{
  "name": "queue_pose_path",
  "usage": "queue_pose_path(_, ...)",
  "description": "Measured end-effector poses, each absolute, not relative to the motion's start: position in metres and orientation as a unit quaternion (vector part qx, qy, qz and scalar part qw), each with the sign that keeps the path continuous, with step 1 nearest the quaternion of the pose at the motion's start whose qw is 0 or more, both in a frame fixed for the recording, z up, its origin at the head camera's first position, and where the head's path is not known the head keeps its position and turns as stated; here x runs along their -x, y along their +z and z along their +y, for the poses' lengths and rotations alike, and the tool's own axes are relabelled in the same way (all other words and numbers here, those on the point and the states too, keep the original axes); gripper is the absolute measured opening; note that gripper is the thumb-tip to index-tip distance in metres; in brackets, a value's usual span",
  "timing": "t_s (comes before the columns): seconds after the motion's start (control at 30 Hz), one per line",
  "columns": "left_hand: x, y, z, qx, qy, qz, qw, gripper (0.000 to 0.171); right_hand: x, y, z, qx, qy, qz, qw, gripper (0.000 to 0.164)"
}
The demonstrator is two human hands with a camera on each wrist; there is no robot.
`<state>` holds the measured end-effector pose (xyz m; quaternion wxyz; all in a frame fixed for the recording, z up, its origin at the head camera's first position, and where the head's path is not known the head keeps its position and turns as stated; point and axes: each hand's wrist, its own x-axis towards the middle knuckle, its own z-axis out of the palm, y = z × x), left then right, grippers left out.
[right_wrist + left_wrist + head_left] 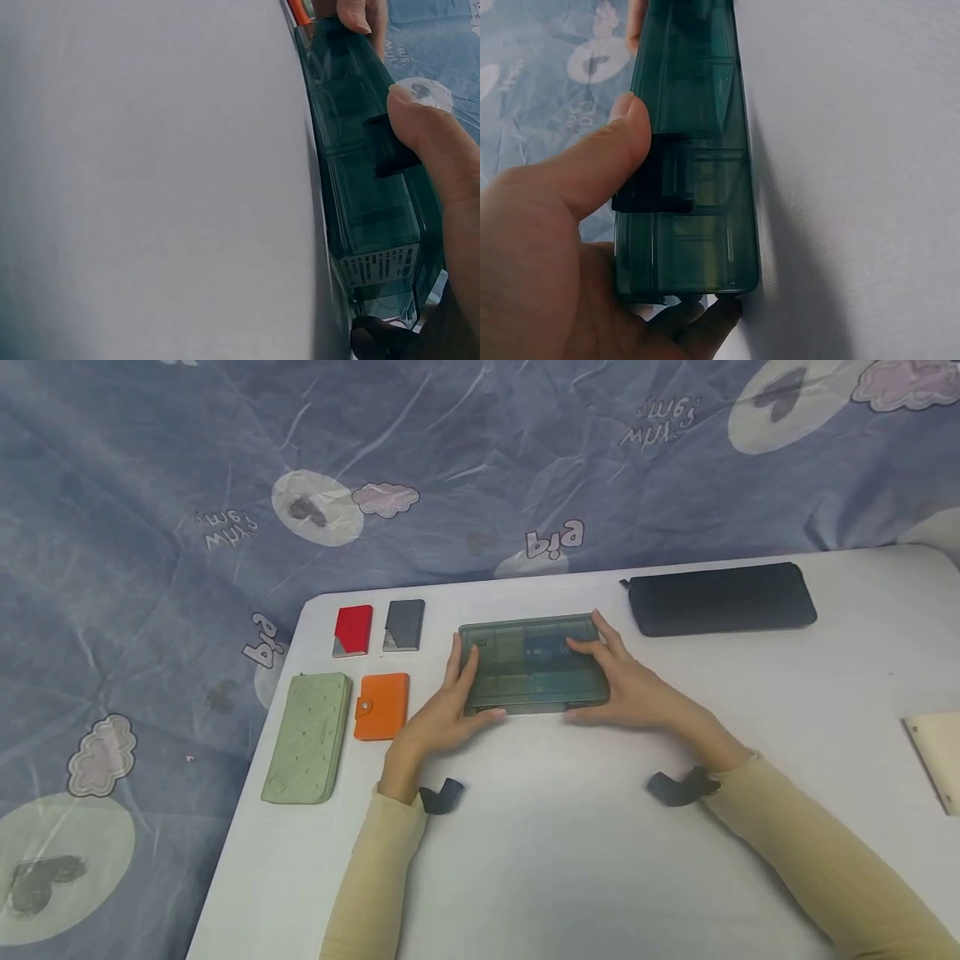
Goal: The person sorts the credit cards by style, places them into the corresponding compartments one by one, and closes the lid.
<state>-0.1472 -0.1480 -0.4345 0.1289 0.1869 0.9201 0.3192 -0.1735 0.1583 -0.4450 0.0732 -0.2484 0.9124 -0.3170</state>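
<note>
A translucent green plastic case point(510, 670) with compartments lies on the white table, pale and blue shapes showing through its lid. At its left end my left hand point(438, 717) grips it, the thumb on the front side and fingers along the end. My right hand point(637, 692) holds the opposite end in the same way, one bent finger over the lid. In the left wrist view, the left thumb lies at a dark latch point(656, 176) on the front side. The right thumb touches another latch point(390, 146) in the right wrist view, above a barcode-like label point(379, 264).
Left of the case lie a red card holder point(352, 628), a grey card holder point(405, 623), an orange snap wallet point(382, 707) and a long green wallet point(309, 739). A black zip pouch point(720, 599) lies back right. A cream item point(937, 756) sits at the right edge.
</note>
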Motion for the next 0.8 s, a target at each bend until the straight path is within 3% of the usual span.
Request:
queue_pose_path(0.2,0.1475,-0.4348,-0.1462,-0.188,0.324,0.918,0.129,0.098,0.1705,-0.4399,0.1579,0.242,-0.294,0.923,0.061,0.099)
queue_pose_path(0.63,0.1508,-0.4355,-0.1489,-0.175,0.34,0.915,0.128,0.1,0.1719,-0.4416,0.1531,0.231,-0.307,0.919,0.09,0.102)
queue_pose_path(0.8,0.1492,-0.4311,-0.1522,-0.159,0.311,0.931,0.101,0.105,0.17,-0.4397,0.1565,0.244,-0.3,0.918,0.088,0.106)
